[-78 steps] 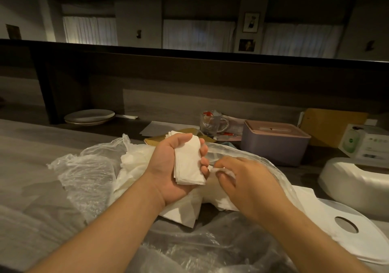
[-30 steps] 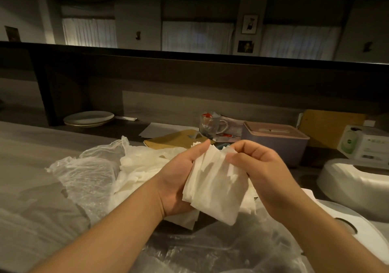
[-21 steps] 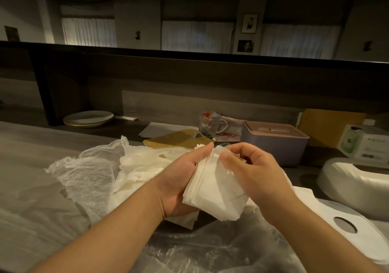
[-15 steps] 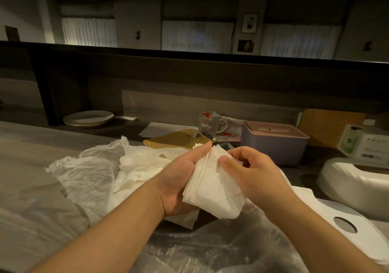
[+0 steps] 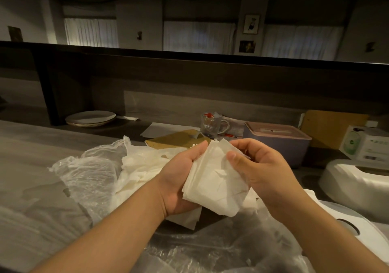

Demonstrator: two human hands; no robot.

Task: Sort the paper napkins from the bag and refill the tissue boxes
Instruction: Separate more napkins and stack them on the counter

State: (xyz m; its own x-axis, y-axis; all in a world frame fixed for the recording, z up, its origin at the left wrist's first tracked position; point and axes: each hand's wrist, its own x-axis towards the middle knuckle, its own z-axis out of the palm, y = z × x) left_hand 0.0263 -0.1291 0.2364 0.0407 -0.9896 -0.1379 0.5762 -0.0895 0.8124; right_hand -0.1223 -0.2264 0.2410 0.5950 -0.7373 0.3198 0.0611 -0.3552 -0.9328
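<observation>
Your left hand (image 5: 179,180) cradles a stack of napkins (image 5: 214,184) above the bag (image 5: 88,173); your right hand (image 5: 259,167) pinches the stack's top edge. Sorting appears partway done: loose, crumpled napkins (image 5: 143,167) remain in the thin, clear, wrinkled plastic. Refilling appears not yet begun: the lidded, rectangular tissue box (image 5: 275,144) sits closed behind on the table (image 5: 31,152). The napkins are soft, white, folded squares.
</observation>
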